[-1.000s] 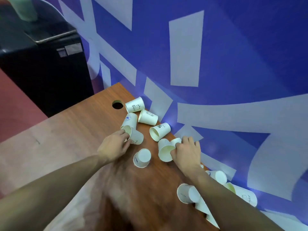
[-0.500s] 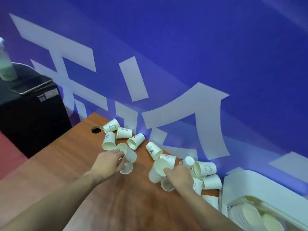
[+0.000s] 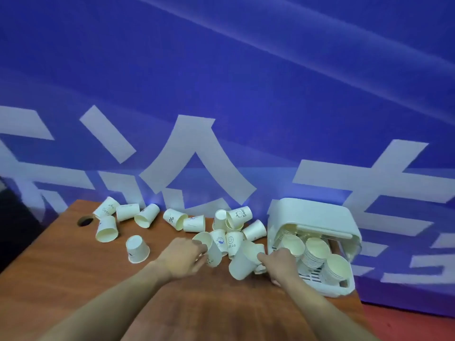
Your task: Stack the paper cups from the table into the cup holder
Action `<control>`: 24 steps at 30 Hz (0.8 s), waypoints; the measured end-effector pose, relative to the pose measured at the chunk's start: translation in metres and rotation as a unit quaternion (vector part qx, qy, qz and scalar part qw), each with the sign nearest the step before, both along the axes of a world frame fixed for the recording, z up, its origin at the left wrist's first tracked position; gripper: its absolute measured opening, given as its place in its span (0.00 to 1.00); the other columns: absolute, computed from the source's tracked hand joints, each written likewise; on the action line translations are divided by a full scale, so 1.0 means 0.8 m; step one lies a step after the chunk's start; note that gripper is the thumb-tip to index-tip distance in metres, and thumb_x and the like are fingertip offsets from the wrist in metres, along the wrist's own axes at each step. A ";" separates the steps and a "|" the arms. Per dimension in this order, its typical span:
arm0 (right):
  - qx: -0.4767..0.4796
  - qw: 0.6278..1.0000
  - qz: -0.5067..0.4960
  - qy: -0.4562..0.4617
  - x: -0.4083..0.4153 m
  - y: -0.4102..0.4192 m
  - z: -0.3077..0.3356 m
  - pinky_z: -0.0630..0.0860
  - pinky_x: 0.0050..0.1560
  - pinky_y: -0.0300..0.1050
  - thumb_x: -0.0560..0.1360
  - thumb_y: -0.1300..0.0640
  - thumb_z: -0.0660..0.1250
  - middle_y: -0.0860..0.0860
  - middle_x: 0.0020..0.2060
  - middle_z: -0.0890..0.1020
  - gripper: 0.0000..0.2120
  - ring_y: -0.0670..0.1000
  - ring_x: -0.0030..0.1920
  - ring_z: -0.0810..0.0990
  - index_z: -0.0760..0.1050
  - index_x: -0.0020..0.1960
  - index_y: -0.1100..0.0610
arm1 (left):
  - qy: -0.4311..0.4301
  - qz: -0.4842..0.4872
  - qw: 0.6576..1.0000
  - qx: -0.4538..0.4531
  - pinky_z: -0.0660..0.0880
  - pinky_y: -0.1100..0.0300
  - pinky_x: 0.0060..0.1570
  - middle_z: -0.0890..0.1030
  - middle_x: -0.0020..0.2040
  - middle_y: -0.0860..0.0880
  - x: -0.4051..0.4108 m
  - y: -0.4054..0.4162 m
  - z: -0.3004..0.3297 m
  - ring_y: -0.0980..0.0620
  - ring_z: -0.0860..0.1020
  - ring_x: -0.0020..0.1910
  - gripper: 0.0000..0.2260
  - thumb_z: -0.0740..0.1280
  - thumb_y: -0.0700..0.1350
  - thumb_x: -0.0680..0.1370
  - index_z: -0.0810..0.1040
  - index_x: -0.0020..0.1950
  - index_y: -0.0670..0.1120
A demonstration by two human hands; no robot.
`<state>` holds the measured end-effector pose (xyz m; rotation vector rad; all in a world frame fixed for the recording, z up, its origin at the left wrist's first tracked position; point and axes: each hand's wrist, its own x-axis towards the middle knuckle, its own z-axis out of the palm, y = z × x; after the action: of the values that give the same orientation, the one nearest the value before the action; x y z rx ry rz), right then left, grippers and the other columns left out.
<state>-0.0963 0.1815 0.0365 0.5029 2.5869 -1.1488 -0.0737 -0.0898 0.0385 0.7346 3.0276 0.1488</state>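
Several white paper cups (image 3: pixel 147 215) lie scattered along the back of the wooden table (image 3: pixel 73 279), most on their sides. My left hand (image 3: pixel 183 258) grips one cup (image 3: pixel 209 249) by its rim, held above the table. My right hand (image 3: pixel 278 263) holds another cup (image 3: pixel 242 263), tilted with its mouth down and left, just left of the white cup holder (image 3: pixel 315 217). The holder stands at the table's right end with its lid up, and stacks of cups (image 3: pixel 316 252) sit inside it.
One cup (image 3: pixel 136 249) stands upside down on the table's left part. A round cable hole (image 3: pixel 85 221) is near the far left corner. A blue wall with white characters (image 3: pixel 221 107) rises right behind the table. Red floor (image 3: pixel 406 326) shows at lower right.
The view has swung right, bringing the cup holder fully into sight. Both hands have carried their cups rightward, and the right hand's cup is now close beside the holder.
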 end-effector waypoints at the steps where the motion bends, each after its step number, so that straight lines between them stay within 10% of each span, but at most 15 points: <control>1: -0.020 1.000 -0.012 -0.011 0.006 0.016 0.001 0.69 0.25 0.38 0.68 0.55 0.69 0.48 0.19 0.73 0.14 0.47 0.23 0.75 0.70 0.28 0.59 | -0.004 -0.014 1.000 -0.002 0.64 0.56 0.35 0.79 0.42 0.49 -0.002 0.017 0.000 0.45 0.77 0.39 0.12 0.56 0.54 0.79 0.70 0.40 0.51; 14: -0.145 0.970 -0.156 -0.114 0.061 0.238 -0.009 0.61 0.26 0.37 0.67 0.57 0.64 0.53 0.25 0.75 0.05 0.51 0.20 0.70 0.73 0.37 0.59 | -0.009 -0.157 0.986 -0.051 0.67 0.54 0.39 0.80 0.45 0.49 -0.016 0.273 -0.006 0.44 0.78 0.44 0.13 0.56 0.54 0.80 0.76 0.48 0.48; 24: -0.086 0.954 -0.285 -0.013 0.065 0.377 -0.024 0.70 0.29 0.43 0.68 0.51 0.64 0.54 0.26 0.78 0.14 0.54 0.25 0.74 0.77 0.36 0.63 | 0.063 -0.179 0.980 -0.065 0.63 0.55 0.34 0.79 0.45 0.47 -0.049 0.430 0.005 0.41 0.79 0.42 0.13 0.55 0.51 0.81 0.77 0.50 0.47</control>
<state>-0.0440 0.4827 0.0175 1.2674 2.3464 -1.5026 -0.1128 0.2539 0.0423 1.3012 2.9157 -0.1079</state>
